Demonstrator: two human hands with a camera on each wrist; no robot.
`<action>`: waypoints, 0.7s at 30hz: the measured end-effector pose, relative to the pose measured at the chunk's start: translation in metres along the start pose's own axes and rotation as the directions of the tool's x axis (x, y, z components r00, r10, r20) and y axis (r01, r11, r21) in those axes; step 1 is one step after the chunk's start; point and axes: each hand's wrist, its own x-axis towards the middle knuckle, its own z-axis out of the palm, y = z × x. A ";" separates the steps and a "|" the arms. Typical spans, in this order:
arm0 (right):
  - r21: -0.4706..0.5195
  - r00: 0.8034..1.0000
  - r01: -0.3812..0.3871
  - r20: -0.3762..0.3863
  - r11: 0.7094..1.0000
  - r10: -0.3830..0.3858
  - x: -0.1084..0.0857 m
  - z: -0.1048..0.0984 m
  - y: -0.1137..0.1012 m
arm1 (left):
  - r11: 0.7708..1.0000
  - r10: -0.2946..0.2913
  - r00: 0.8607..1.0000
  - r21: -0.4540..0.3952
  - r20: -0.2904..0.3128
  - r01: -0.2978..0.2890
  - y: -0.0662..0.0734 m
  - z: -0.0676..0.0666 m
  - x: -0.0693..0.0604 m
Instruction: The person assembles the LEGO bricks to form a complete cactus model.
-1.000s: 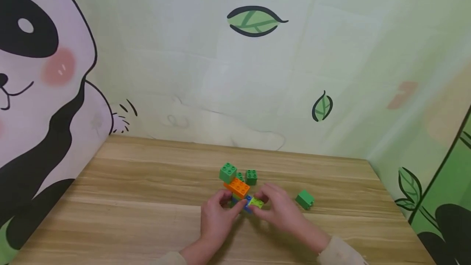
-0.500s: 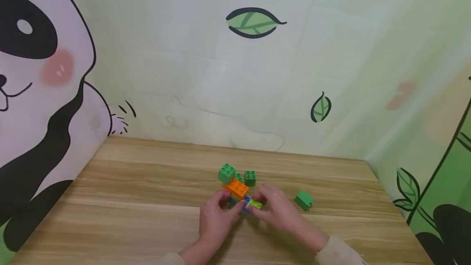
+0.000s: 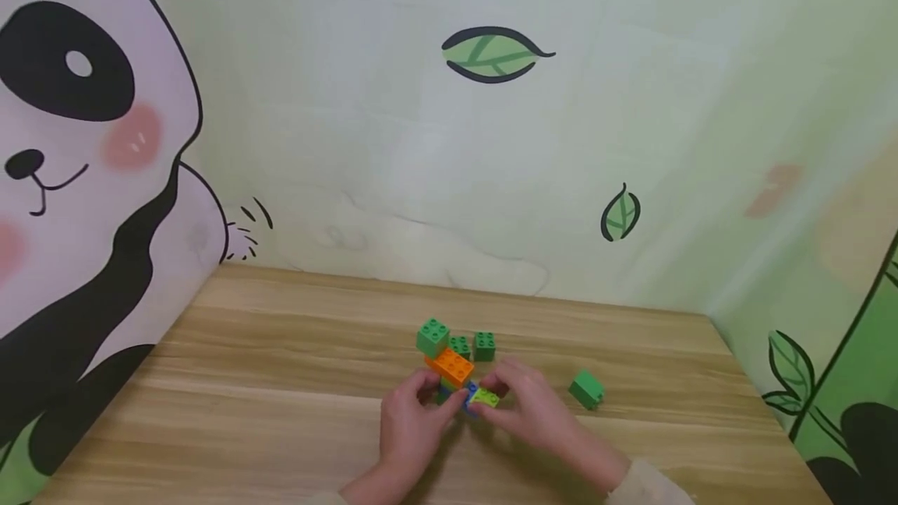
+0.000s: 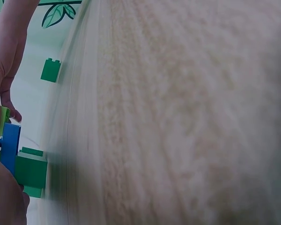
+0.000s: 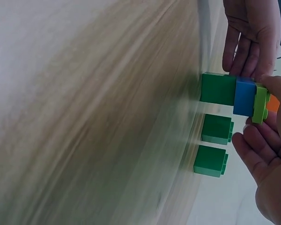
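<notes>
A stack of toy building bricks stands between the hands. At its base is a green brick, under a blue brick. A lime brick sits at the blue brick's right end. Higher up, an orange brick carries another green brick. My left hand holds the lower stack from the left, thumb and fingers to either side. The right hand pinches the lime brick between thumb and fingers. In the head view the hands partly hide the lower bricks.
Two loose green bricks, one beside another, stand just behind the stack. A further green brick lies on its side to the right of the right hand. Behind the wooden table hangs a printed panda-and-leaf backdrop.
The head view has shifted slightly, so the whole scene sits a little lower. Both hands keep their hold, with no clear movement of the bricks.
</notes>
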 end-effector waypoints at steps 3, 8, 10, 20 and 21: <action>0.020 1.000 0.024 -0.002 1.000 -0.024 -0.002 -0.001 0.001 | 1.000 -0.012 1.000 0.003 0.002 0.012 0.000 0.000 0.000; 0.069 0.999 -0.026 0.032 0.997 0.024 -0.004 -0.009 0.001 | 0.999 -0.036 0.999 0.016 0.013 0.036 0.000 -0.001 0.000; 0.082 0.996 -0.082 0.049 0.993 0.078 -0.004 -0.015 0.002 | 0.999 -0.042 0.999 0.023 0.016 0.042 0.000 -0.002 0.000; 0.202 0.984 -0.166 0.097 0.965 0.149 0.020 -0.031 0.017 | 0.999 -0.053 0.998 0.007 0.033 0.052 0.001 -0.003 0.000; 0.216 0.985 -0.160 0.105 0.963 0.140 0.023 -0.031 0.019 | 0.998 -0.055 0.998 0.007 0.037 0.055 0.001 -0.003 0.000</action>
